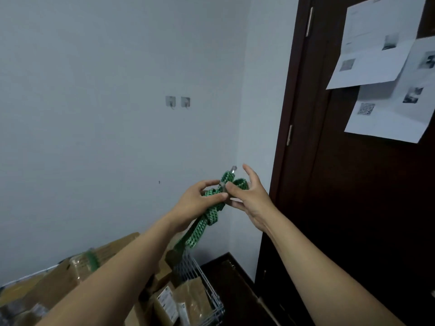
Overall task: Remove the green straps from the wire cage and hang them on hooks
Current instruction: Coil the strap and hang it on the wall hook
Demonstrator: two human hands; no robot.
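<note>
**A:** Head view: where's the strap?

**B:** The green strap (208, 220) is off the wire cage (204, 276). It's bunched in loops between both hands, in front of the far wall.

**A:** Fingers?

**B:** The left hand (196, 200) curls round the middle of the bundle. The right hand (253, 203) pinches a loop with its thumb and a lower finger, and its other fingers are spread wide.

**A:** How does it lie?

**B:** Its long axis runs from low and near, by the cage, up and away to a grey tip (233, 169). That's probably its metal end, but it's blurred.

**A:** And the target?

**B:** The wall hooks (170, 101) are well apart from the strap, up and to the left, so the left hand is nearer. I'd judge the tip must rise and swing left.
</note>
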